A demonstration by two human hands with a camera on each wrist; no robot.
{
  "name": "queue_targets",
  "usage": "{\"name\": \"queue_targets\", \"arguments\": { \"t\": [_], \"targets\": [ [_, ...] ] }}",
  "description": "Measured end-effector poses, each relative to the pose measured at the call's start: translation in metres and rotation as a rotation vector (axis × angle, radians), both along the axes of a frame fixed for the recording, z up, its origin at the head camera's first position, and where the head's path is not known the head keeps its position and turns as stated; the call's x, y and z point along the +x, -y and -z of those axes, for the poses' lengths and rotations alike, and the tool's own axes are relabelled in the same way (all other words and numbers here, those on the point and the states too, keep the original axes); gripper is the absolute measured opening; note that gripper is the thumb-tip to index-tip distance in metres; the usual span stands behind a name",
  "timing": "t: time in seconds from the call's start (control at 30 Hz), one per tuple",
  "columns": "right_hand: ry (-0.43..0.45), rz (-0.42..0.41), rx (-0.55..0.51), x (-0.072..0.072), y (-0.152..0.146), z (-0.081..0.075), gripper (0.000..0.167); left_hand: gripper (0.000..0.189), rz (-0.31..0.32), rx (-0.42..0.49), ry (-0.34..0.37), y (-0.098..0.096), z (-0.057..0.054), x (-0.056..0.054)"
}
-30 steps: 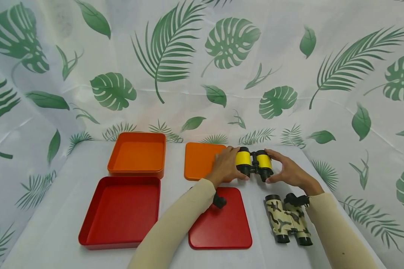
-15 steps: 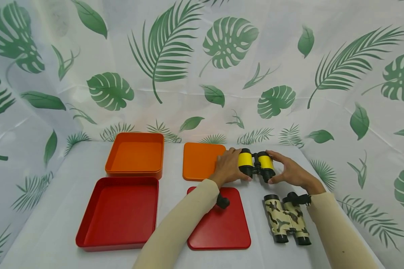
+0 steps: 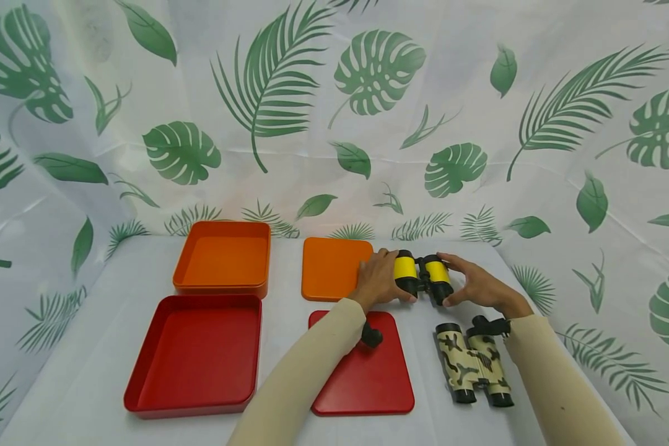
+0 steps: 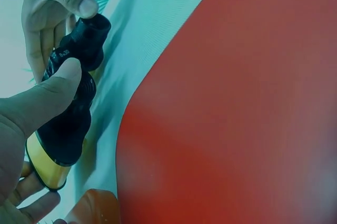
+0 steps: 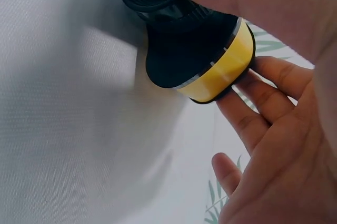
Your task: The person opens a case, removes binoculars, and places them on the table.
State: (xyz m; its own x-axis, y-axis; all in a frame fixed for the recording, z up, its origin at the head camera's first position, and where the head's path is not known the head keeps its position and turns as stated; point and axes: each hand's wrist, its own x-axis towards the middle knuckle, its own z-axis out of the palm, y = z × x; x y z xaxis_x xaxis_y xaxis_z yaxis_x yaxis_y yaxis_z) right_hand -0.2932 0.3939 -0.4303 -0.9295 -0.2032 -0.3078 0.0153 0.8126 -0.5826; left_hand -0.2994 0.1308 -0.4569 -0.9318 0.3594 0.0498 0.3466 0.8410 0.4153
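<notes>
A pair of yellow-and-black binoculars (image 3: 437, 271) is held between both hands near the back right of the table. My left hand (image 3: 376, 279) grips the left barrel, its thumb (image 4: 66, 77) on the black eyepiece end and fingers toward the yellow front. On the other barrel, my right hand (image 3: 476, 282) pinches with the thumb at the eyepiece and fingertips at the yellow rim (image 5: 231, 66). Whether the binoculars touch the table is hard to tell. Camouflage binoculars (image 3: 474, 365) lie nearer, beside the right forearm.
An orange lid (image 3: 331, 269) lies just left of my left hand; a red lid (image 3: 368, 384) is partly under the left forearm. At the left stand an orange box (image 3: 225, 254) and a red box (image 3: 201, 353), both without lids. A leaf-print cloth hangs behind.
The yellow-and-black binoculars have shifted slightly right and a little nearer, with both hands moving along and keeping hold. The boxes, lids and camouflage binoculars stay in place.
</notes>
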Motion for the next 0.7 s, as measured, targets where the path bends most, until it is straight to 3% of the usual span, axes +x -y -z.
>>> {"name": "queue_targets", "arguments": {
  "t": [0.4, 0.57, 0.7],
  "targets": [
    [0.008, -0.012, 0.014, -0.002, 0.004, 0.002, 0.129, 0.117, 0.013, -0.079, -0.010, 0.005, 0.002, 0.001],
    [0.000, -0.020, 0.065, 0.000, 0.009, -0.001, 0.128, 0.117, 0.040, -0.102, -0.005, 0.014, -0.005, 0.003],
    [-0.023, -0.016, 0.107, 0.005, 0.010, -0.009, 0.127, 0.105, 0.058, -0.091, -0.049, 0.024, -0.011, 0.003]
  ]
}}
